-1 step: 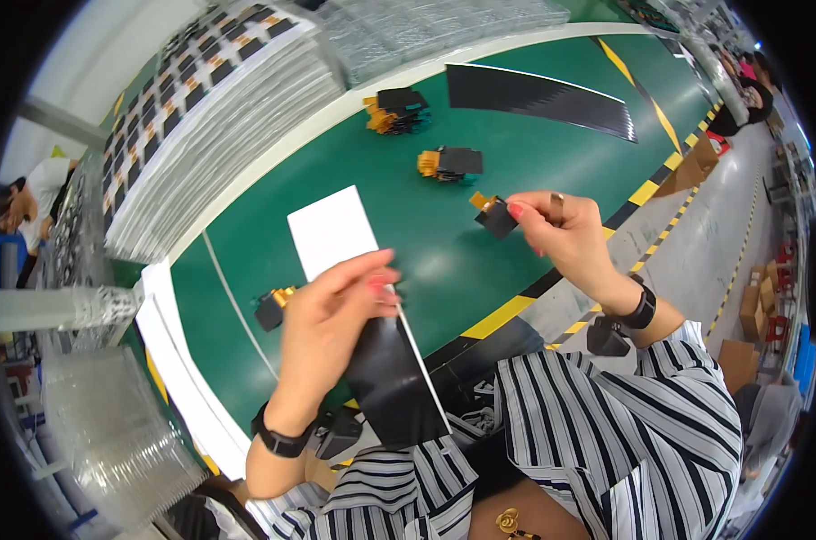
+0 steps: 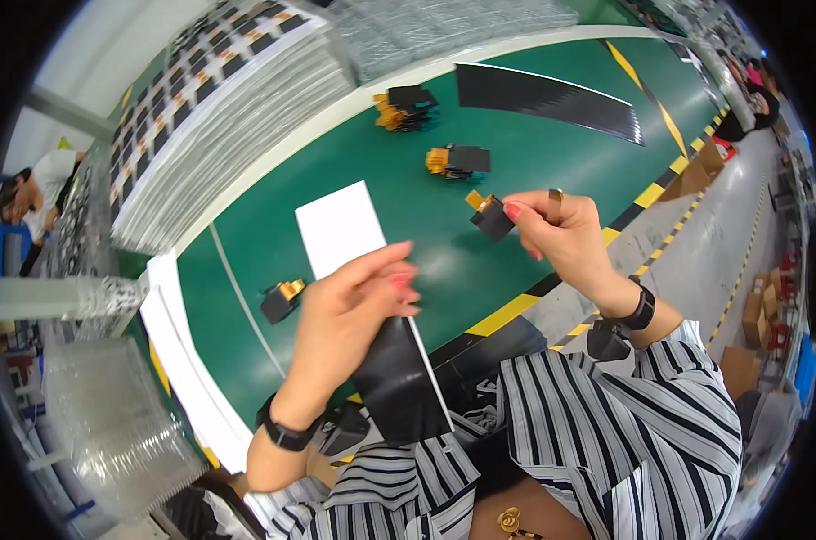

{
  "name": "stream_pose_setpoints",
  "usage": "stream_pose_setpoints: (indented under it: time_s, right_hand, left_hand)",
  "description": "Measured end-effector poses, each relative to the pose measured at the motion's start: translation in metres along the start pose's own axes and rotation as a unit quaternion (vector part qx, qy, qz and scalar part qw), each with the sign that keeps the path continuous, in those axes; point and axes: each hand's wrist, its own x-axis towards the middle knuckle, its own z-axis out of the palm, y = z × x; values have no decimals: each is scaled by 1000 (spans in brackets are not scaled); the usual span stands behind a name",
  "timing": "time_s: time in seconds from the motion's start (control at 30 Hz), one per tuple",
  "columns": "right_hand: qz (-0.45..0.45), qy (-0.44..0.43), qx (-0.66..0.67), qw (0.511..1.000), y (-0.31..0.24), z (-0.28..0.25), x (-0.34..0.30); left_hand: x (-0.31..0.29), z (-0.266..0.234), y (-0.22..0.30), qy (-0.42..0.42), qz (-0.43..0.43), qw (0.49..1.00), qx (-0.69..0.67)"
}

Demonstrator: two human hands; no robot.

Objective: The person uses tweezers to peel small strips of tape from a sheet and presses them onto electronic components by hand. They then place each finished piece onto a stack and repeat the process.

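"What's around the work?"

"A workshop with a green desk (image 2: pixel 246 238), its near edge marked by yellow-and-black tape (image 2: pixel 498 317). Layered trays (image 2: pixel 246 148) stand beyond its far left edge."

"And the grip?"

"The right hand (image 2: pixel 565 238) has thumb and forefinger closed on a small black piece (image 2: pixel 495 221) with an orange tab, held toward the near edge, right of the desk's middle. The left hand (image 2: pixel 336 324) is half curled over a white panel (image 2: pixel 338 223) and a black sheet (image 2: pixel 399 387); I can't tell whether its fingertips have hold of anything. The sheet reaches past the near edge to the lap."

"Farther out?"

"Similar parts (image 2: pixel 282 301) lie near the left edge. One pile (image 2: pixel 460 162) sits beyond the held piece, another (image 2: pixel 408 108) nearer the far edge, and a long dark strip (image 2: pixel 552 106) runs toward the far right corner."

"Which step is this?"

"I'd judge it handling one piece singly, with the left hand busy at the sheet."

"What does the next move call for?"

"A light pinch, I'd say, with the orange tab kept unbent and the left fingers clear of it."
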Motion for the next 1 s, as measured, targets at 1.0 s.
stream_pose_setpoints:
  time_s: [1.0]
  right_hand:
    - [41, -64, 214, 974, -64, 74, 5]
  left_hand:
    - [-22, 6, 2, 44, 21, 999, -25]
